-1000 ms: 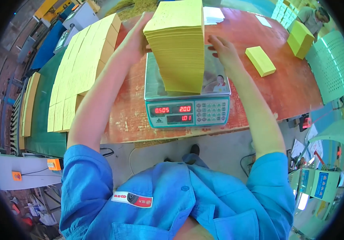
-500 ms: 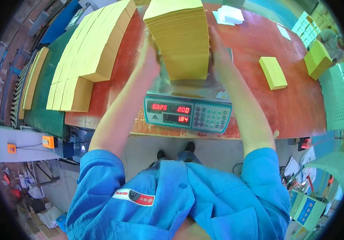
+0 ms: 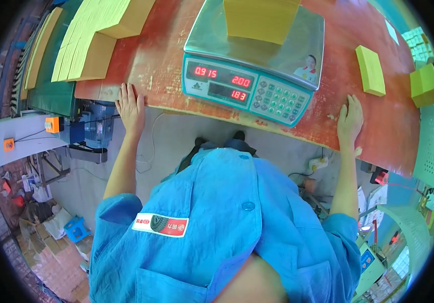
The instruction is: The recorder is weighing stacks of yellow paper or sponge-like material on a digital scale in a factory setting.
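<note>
My left hand rests on the front edge of the red table, fingers spread and holding nothing. On the table to the right, my right hand lies near the front edge with its fingers stretched out, likewise holding nothing. Between the hands stands a teal-framed electronic scale with lit red digits, a keypad and a metal pan. A tall block of stacked yellow-brown paper pieces sits on the pan, its top cut off by the picture's upper edge. Neither hand touches the block or the scale.
Long rows of similar yellow paper blocks stand at the left, by a green surface. Two smaller yellow blocks, one lying on the table and one by its right edge, are at the right. A motor sits under the left side.
Both hands have let go of the paper block on the scale and drawn back to the table's front edge. My view has tilted and shifted, and the scale's digits have changed slightly.
</note>
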The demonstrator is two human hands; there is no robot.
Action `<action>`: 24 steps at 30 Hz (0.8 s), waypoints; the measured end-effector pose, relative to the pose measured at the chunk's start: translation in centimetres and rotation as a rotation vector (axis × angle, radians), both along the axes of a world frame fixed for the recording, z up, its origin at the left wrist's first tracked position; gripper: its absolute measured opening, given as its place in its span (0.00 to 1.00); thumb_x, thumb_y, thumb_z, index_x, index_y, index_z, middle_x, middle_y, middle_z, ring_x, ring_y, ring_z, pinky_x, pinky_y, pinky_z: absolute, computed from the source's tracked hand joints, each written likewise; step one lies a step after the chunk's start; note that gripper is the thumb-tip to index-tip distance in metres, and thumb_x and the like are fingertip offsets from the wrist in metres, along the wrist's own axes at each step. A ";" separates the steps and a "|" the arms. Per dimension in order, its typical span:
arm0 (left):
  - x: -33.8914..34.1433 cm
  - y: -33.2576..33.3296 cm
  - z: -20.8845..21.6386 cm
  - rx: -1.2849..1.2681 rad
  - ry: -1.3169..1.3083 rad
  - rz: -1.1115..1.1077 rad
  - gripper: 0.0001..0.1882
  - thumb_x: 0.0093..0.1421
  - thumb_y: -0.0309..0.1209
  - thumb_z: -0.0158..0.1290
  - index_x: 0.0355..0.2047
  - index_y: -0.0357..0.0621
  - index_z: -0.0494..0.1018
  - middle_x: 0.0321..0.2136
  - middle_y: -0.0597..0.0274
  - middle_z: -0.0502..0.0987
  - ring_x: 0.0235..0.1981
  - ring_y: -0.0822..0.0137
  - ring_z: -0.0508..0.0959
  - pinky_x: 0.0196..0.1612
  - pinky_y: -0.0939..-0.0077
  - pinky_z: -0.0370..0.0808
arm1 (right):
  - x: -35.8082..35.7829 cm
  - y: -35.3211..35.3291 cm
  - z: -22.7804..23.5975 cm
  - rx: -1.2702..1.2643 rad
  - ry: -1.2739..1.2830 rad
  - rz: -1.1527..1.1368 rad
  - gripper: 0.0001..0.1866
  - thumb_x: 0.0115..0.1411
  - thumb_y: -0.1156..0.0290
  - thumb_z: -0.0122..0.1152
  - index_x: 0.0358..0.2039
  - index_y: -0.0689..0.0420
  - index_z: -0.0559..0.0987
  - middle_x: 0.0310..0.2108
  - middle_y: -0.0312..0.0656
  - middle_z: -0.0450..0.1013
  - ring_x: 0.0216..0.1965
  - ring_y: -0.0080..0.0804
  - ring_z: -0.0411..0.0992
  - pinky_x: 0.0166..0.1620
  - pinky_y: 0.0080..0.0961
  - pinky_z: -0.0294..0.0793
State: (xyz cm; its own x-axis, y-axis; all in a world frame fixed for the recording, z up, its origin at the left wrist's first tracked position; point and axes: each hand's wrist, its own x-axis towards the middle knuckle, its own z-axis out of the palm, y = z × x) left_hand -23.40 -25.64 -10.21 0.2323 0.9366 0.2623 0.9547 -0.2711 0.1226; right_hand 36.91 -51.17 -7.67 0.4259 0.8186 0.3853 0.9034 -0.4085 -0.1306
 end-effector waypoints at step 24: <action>0.6 2.6 5.2 -0.123 -0.094 -0.013 0.27 0.60 0.42 0.53 0.55 0.39 0.69 0.60 0.46 0.64 0.62 0.47 0.63 0.63 0.55 0.59 | -0.4 0.0 0.9 0.039 0.040 0.021 0.18 0.60 0.73 0.53 0.52 0.58 0.74 0.56 0.47 0.69 0.59 0.46 0.65 0.62 0.40 0.61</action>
